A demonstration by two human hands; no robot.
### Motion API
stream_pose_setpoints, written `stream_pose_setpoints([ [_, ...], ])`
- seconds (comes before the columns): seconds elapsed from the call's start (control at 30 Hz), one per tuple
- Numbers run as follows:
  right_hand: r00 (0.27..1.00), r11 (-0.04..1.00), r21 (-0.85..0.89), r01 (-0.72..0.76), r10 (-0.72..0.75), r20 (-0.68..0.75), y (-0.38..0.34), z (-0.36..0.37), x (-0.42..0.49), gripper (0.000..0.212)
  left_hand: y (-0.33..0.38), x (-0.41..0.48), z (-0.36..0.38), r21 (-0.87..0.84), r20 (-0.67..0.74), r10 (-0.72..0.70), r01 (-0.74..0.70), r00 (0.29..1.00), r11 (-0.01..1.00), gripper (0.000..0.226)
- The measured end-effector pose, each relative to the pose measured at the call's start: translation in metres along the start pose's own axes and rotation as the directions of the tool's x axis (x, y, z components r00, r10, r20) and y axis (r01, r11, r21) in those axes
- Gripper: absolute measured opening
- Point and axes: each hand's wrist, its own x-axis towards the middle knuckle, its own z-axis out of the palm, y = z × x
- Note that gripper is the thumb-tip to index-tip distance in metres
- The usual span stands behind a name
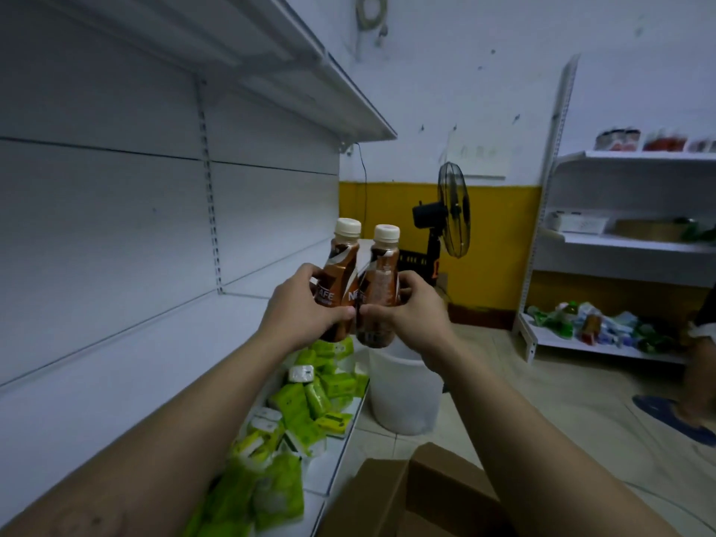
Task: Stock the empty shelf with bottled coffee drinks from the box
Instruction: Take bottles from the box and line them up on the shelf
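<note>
Your left hand [306,308] has its grip closed round the lower body of one coffee bottle [341,281], fingers wrapped behind, thumb across the label. Your right hand [410,308] holds a second bottle [381,288] the same way. Both grips are firm wraps at label height, well below the white caps, which in my judgement keeps the bottles steady and upright.

The two bottles stand side by side at the centre of the frame, touching or very nearly so, your thumbs meeting between them. Held as a pair, they appear set to go down together in one row. Neither rests on anything; both are in the air, just off the front edge of the shelf.

The empty shelf [128,366] runs from lower left toward the centre of the frame, bare along its whole visible length, so stocking looks to be at or near its start. The shelf below it carries loose green packets [306,405].

The cardboard box [430,494] sits at the bottom centre, flaps open, directly under your forearms; its contents are not visible. A white bucket [403,393] stands on the floor beyond it, clear of your path.

Next move, as judged: carry both bottles left and set them down on the empty shelf.
</note>
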Motion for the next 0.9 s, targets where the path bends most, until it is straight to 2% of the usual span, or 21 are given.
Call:
stream_pose_setpoints([
  [0.33,0.975,0.992,0.091,0.087,-0.103,0.195,-0.058,0.102,0.011,0.052,-0.036,-0.018,-0.109,0.066,-0.184,-0.127,0.142,0.975,0.988,0.060],
  [0.47,0.946,0.983,0.159,0.090,-0.135,0.296,-0.076,0.150,0.006,0.047,-0.053,-0.034,-0.151,0.153,-0.249,-0.214,0.256,0.945,0.955,0.064],
  [0.6,0.886,0.974,0.213,0.073,-0.161,0.434,-0.094,0.203,-0.006,0.046,-0.075,-0.059,-0.189,0.154,-0.306,-0.338,0.397,0.890,0.905,0.063],
  [0.73,0.815,0.967,0.253,0.037,-0.176,0.553,-0.107,0.255,-0.027,0.047,-0.095,-0.086,-0.220,0.262,-0.441,-0.351,0.493,0.826,0.830,0.060],
  [0.9,0.784,0.965,0.263,0.018,-0.177,0.595,-0.110,0.303,-0.047,0.047,-0.115,-0.098,-0.232,0.309,-0.521,-0.438,0.641,0.732,0.703,0.064],
])
